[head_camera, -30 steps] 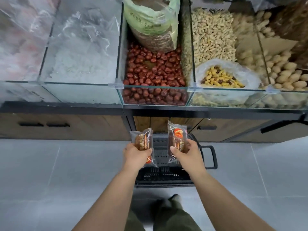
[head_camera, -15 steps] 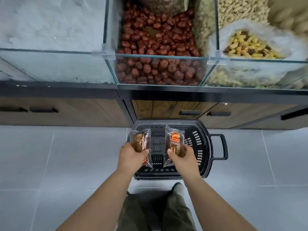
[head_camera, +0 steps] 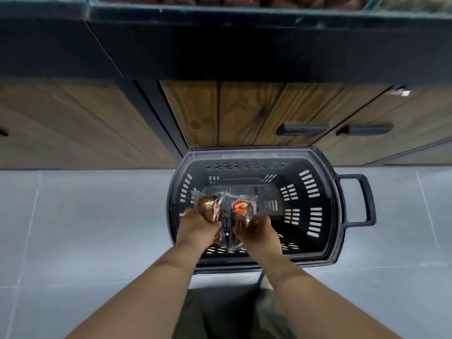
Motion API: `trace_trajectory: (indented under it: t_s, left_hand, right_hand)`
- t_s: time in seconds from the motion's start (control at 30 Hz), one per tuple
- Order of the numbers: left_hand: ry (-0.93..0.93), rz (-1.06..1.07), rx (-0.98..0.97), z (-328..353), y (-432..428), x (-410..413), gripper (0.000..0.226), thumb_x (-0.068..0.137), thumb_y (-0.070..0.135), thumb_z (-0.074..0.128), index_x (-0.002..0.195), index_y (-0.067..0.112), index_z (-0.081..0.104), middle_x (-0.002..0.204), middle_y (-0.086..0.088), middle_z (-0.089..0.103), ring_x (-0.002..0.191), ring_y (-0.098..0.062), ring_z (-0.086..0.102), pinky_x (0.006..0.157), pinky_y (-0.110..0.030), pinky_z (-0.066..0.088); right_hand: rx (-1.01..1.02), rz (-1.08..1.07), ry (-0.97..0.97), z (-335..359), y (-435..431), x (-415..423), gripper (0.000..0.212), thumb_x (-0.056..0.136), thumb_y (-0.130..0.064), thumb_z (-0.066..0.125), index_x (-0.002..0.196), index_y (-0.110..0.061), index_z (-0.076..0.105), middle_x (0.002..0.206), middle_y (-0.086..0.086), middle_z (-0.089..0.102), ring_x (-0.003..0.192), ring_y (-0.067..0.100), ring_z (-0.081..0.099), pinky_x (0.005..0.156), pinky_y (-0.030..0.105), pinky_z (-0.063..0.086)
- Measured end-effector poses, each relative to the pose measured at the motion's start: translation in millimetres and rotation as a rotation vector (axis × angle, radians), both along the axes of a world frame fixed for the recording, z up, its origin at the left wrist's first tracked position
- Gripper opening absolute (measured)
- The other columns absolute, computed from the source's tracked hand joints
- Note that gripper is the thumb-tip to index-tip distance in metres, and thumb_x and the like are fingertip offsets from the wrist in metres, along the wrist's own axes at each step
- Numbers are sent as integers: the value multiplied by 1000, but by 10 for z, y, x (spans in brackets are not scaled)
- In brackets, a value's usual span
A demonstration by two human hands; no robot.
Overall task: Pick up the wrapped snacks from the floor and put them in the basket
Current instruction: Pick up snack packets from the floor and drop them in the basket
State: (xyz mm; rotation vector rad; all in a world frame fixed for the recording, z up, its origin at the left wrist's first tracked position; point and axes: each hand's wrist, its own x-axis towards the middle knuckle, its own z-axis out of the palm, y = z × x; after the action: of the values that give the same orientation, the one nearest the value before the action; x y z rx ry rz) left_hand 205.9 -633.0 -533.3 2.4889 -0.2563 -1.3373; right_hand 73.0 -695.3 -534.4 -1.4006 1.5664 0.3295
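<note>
Left grip (head_camera: 198, 225), right grip (head_camera: 257, 231) holding snacks (head_camera: 207, 207), basket (head_camera: 338, 216) on tile floor (head_camera: 85, 228), cabinets (head_camera: 244, 113)

Head camera, steeply downward, close above basket (head_camera: 327, 199).

Brown snack (head_camera: 208, 207) in clear wrap, gripped by left hand (head_camera: 198, 226); orange-labelled snack (head_camera: 242, 209) just beside it, gripped by right hand (head_camera: 256, 231), both inside basket's mouth; black slotted basket (head_camera: 254, 154) upright on grey floor (head_camera: 85, 228), handle at right

Both bare forearms extended forward and downward, hands close together.
Left hand (head_camera: 198, 225) curls its fingers round the left wrapped snack (head_camera: 208, 207); right hand (head_camera: 256, 231) grips the right wrapped snack (head_camera: 242, 209).
</note>
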Motion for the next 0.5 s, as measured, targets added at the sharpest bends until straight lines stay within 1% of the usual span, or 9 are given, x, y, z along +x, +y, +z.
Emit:
trace_trajectory:
  t_s: [0.03,0.1,0.17,0.2,0.27,0.33,0.37,0.43,0.5]
  left_hand:
    - [-11,-6,-5,-139,-20,-6,46,80,28,73,110,8,43,99,-4,59,79,-18,56,67,-26,43]
    - [-35,-21,-29,-445,-70,-29,51,79,30,73,115,7,44,104,-8,60,86,-22,60,73,-31,50]
    - [-57,-73,-11,-715,-117,-64,57,80,33,72,121,8,43,110,-10,57,92,-25,61,78,-36,53]
    - [-80,-119,15,-838,-138,-80,59,81,35,71,123,8,41,113,-11,55,93,-25,61,78,-37,53]
    - [-106,-215,69,-1112,-168,-101,59,83,37,68,125,7,38,114,-12,53,91,-23,59,74,-34,51]
    - [-86,-269,128,-1382,-197,-102,56,86,35,65,127,7,38,116,-14,52,94,-25,60,75,-34,52]
    - [-71,-275,159,-1526,-205,-109,54,87,33,63,128,9,38,116,-14,52,96,-26,60,74,-33,51]
    - [-58,-250,231,-1795,-230,-125,49,87,30,62,128,11,43,117,-13,54,95,-24,60,65,-29,45]
    - [-66,-204,283,-1988,-241,-141,38,89,31,60,121,12,51,113,-10,57,86,-20,59,57,-26,41]
  right_hand:
    - [-6,27,20,-140,-31,2,48,82,-39,68,117,-19,43,108,-2,61,106,22,59,80,23,39]
    - [-36,88,37,-431,-87,-1,47,82,-42,67,115,-17,42,113,4,61,106,25,58,83,29,45]
    - [-54,135,61,-708,-125,18,55,83,-45,66,121,-12,42,116,8,59,108,27,57,87,34,48]
    - [-51,139,81,-837,-140,36,59,82,-46,66,122,-11,42,116,8,60,108,26,57,87,34,48]
    - [-29,142,122,-1094,-165,72,61,81,-50,66,123,-12,43,116,7,61,108,26,57,88,34,50]
    - [-21,172,148,-1349,-187,104,61,82,-52,64,122,-11,44,115,9,63,107,26,58,89,37,51]
    - [-18,187,155,-1473,-195,113,61,83,-52,63,123,-10,43,116,10,62,108,28,57,91,38,50]
    - [10,211,173,-1703,-223,127,64,85,-50,60,127,-7,38,121,13,60,112,30,55,93,35,47]
    - [72,212,190,-1877,-230,151,66,88,-46,59,133,-6,34,125,14,58,114,29,55,87,29,43]
